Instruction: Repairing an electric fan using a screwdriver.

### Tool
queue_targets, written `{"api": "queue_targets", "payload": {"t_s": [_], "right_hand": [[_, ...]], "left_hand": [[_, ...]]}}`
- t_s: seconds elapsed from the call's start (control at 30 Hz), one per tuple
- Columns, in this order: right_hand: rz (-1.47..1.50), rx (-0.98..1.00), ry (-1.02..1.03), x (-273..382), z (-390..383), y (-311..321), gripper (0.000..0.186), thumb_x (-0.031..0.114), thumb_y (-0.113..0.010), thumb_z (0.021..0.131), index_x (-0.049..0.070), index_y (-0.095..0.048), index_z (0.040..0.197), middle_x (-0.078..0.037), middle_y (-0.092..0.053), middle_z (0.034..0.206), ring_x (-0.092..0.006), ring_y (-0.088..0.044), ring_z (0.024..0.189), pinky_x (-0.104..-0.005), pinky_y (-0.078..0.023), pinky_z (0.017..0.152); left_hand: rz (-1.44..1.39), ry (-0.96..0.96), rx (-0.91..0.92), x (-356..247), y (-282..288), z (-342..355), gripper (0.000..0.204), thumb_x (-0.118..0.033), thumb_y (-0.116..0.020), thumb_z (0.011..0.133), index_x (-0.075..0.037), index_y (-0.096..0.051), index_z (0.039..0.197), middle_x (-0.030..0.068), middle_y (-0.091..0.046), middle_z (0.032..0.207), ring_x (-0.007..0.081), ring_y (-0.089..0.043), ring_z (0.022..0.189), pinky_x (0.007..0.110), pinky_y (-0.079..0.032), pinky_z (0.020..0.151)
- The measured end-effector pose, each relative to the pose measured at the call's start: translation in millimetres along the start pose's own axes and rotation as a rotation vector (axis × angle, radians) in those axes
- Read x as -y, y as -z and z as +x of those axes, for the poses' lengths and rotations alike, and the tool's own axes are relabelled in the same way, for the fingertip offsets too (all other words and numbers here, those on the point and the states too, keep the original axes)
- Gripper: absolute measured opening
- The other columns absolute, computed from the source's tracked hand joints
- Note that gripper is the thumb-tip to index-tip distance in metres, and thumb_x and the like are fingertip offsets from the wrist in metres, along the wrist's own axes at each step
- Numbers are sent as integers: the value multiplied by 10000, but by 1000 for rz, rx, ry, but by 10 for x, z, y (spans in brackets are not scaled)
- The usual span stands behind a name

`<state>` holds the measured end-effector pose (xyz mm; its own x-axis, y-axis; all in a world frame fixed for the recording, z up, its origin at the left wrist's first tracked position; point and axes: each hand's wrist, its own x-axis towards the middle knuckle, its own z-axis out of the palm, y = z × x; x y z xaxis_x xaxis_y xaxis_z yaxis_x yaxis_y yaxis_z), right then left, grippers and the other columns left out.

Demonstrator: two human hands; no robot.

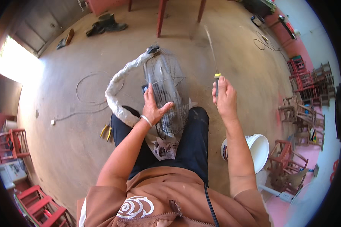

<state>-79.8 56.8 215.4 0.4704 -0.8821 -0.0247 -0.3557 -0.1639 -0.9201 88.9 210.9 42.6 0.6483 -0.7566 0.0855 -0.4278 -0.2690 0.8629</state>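
A fan (174,89) with a grey wire cage stands between my knees, its cage edge toward me. A thick curved piece wrapped in white (111,90) arches from a black part at the cage's top down to my left thigh. My left hand (154,110) rests on the cage's left side, fingers stretched and thumb spread across the wires. Off to the fan's right, my right hand (226,96) is closed round the dark handle of a long screwdriver (212,49). Its thin shaft points up and away, apart from the fan.
Yellow-handled pliers (106,132) lie by my left knee. A cable with a white plug (53,122) loops over the floor at left. A white bucket (260,153) lies near my right forearm. Boots (107,25), red table legs (161,19) and stacked wooden chairs (303,81) stand farther off.
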Motion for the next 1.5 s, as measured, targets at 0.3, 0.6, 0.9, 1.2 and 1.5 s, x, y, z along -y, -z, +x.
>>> {"api": "queue_targets", "payload": {"t_s": [0.3,0.6,0.9,1.2,1.5], "right_hand": [[-304,319,-54,-977,-1333,-267,448,467,-544,937,27,-559,852,-220,-588,660,-429,-608,691,-457,-459,589],[-303,209,-100,-1166,-1099,-672,522,534,-497,931,23,-602,902,-240,-625,726,-439,-620,739,-501,-464,643],[-214,101,-173,-1149,-890,-947,629,603,-526,888,-7,-621,769,-249,-617,700,-447,-616,743,-497,-461,649],[-367,145,-114,-851,-749,-735,620,622,-555,860,10,-628,792,-241,-608,679,-431,-613,707,-481,-453,609],[153,303,-296,-776,-1234,-979,344,338,-507,991,3,-489,913,-49,-577,676,-105,-564,487,-252,-476,435]], "left_hand": [[43,-19,-30,25,-1,53,1202,-571,-764,702,-71,-33,1514,301,-214,1455,462,-343,1325,450,-366,1071],[22,36,1,-4,40,23,1237,-646,-732,689,-86,-8,1521,298,-205,1464,459,-304,1355,461,-341,1093],[-43,45,61,-34,50,12,1210,-573,-745,729,0,-12,1503,324,-217,1452,445,-246,1379,448,-277,1120],[-42,-16,3,-16,61,15,1184,-483,-798,713,-9,-58,1506,284,-277,1422,414,-327,1336,432,-342,1079],[-110,55,48,-9,94,-7,1198,-545,-778,703,-17,-62,1505,288,-229,1460,438,-322,1346,436,-332,1098]]}}
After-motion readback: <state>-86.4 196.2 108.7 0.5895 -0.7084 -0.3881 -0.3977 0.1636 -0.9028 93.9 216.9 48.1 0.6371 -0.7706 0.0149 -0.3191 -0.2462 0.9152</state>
